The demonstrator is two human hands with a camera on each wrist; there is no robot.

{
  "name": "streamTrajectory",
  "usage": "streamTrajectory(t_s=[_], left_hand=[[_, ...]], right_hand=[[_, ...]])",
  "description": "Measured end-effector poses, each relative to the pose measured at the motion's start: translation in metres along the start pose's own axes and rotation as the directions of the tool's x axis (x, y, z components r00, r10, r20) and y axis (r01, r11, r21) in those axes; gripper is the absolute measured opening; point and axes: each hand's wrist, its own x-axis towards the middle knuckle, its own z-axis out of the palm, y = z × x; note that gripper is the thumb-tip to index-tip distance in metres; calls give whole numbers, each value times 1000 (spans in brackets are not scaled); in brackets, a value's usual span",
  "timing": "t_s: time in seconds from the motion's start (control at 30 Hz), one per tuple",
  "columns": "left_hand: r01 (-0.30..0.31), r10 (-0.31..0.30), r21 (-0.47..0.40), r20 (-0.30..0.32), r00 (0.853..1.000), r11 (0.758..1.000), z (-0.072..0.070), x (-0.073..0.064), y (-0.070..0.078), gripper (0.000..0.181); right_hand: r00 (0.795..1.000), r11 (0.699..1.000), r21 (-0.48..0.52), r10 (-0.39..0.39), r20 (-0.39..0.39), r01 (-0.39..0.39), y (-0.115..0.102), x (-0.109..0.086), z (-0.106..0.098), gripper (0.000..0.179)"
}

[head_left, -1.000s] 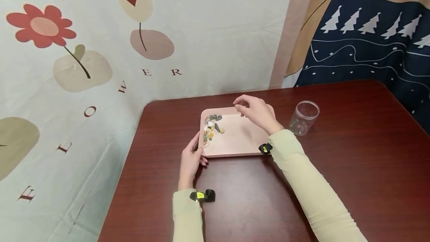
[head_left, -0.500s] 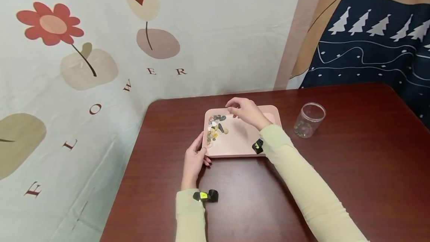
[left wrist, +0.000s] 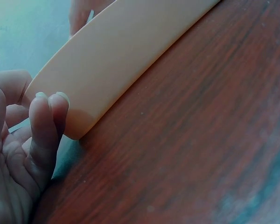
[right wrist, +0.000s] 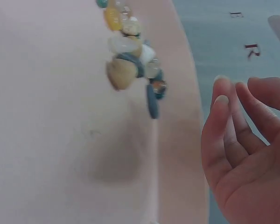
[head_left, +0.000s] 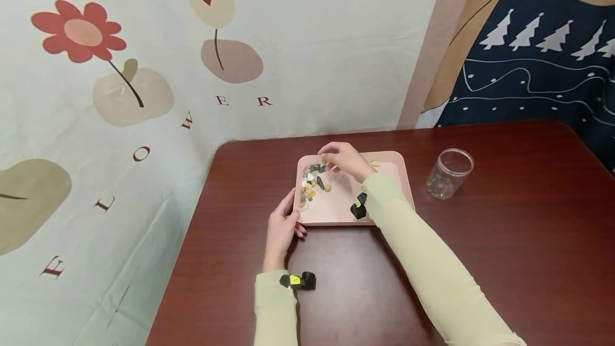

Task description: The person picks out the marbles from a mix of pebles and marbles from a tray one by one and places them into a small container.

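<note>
A pink rectangular tray [head_left: 331, 213] lies on the table, with small mixed pebbles [head_left: 312, 193] gathered along its left side. My left hand [head_left: 281, 228] grips the tray's front left corner, with fingertips against the outer wall in the left wrist view. Over the back left of the tray hovers my right hand [head_left: 347, 160], its fingers bent loosely. Nothing shows between those fingers in the right wrist view, where a tan pebble [right wrist: 121, 73] and a dark elongated one [right wrist: 152, 101] lie below and to the left. A small pale piece [head_left: 375, 164] sits near the tray's back right.
To the right of the tray stands a clear jar [head_left: 449, 174] with a few greenish bits low inside. The dark red-brown table [head_left: 504, 218] meets a printed cloth [head_left: 312, 41] at its back edge.
My right hand has moved left across the tray toward the pebbles. The left hand has kept its hold on the corner. The head view has shifted slightly.
</note>
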Motion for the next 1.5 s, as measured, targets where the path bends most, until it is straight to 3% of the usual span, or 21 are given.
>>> streamTrajectory(t_s=[0.17, 0.6, 1.1, 1.3, 1.5], left_hand=[[-4, 4, -11, 4, 1000, 1000, -1, 0, -1, 59], [-28, 28, -11, 16, 999, 1000, -2, -1, 2, 58], [-32, 33, -27, 20, 999, 999, -2, 1, 0, 57], [-34, 34, -21, 19, 999, 999, -2, 1, 0, 56], [-40, 40, -22, 20, 999, 999, -2, 0, 2, 57]], right_hand=[[998, 994, 87, 62, 29, -64, 7, 9, 9, 26], [976, 977, 81, 190, 104, -199, 21, 17, 16, 29], [975, 981, -31, 194, 108, -192, 28, 27, 23, 27], [982, 982, -75, 178, 63, -173, 29, 25, 26, 23], [988, 971, -185, 157, 6, -153, 25, 25, 32, 14]])
